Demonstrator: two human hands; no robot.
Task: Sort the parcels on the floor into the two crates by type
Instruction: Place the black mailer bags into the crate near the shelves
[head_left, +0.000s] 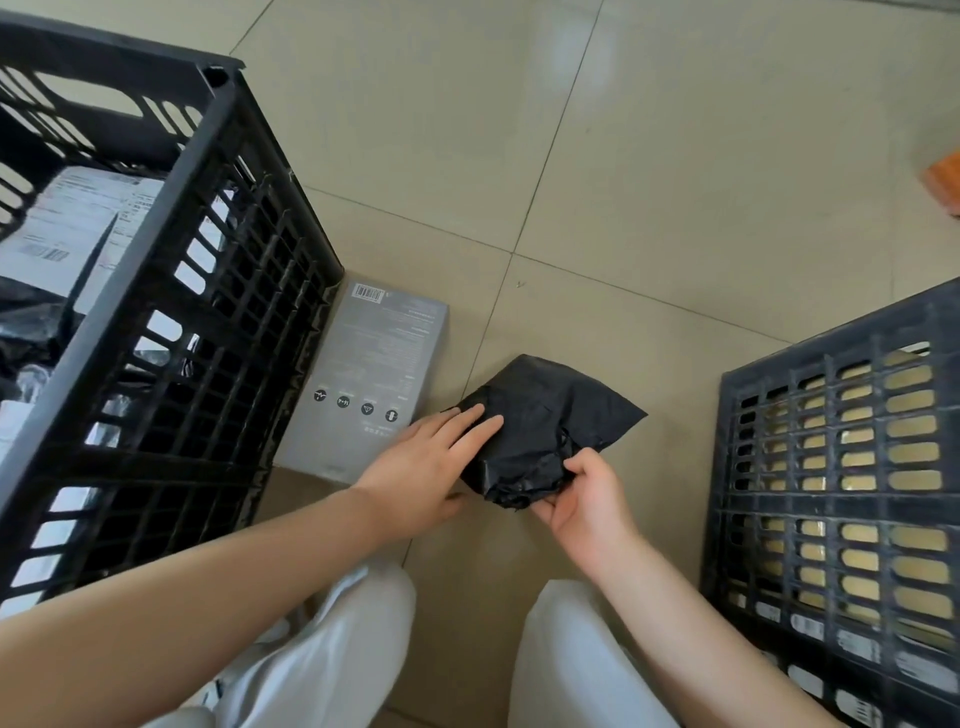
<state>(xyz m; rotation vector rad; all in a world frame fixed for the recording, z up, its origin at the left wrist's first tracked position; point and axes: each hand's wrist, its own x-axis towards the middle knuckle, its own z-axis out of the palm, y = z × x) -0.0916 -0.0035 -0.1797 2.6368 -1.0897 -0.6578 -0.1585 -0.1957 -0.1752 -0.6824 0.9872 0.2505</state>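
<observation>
A crumpled black plastic parcel bag (545, 415) lies on the tiled floor between two crates. My left hand (431, 462) lies flat on its left side with straight fingers. My right hand (582, 499) grips the bag's bunched near end, fingers curled round the plastic. A grey box (374, 374) with a barcode lies flat on the floor beside the left crate, just left of my left hand. The black left crate (156, 291) holds white and black bagged parcels. The dark right crate (831, 467) shows tan boxes through its wall.
My knees in white trousers (332, 644) are at the bottom of the view. An orange object (945, 182) shows at the right edge. Beige floor tiles (623, 156) stretch beyond the crates.
</observation>
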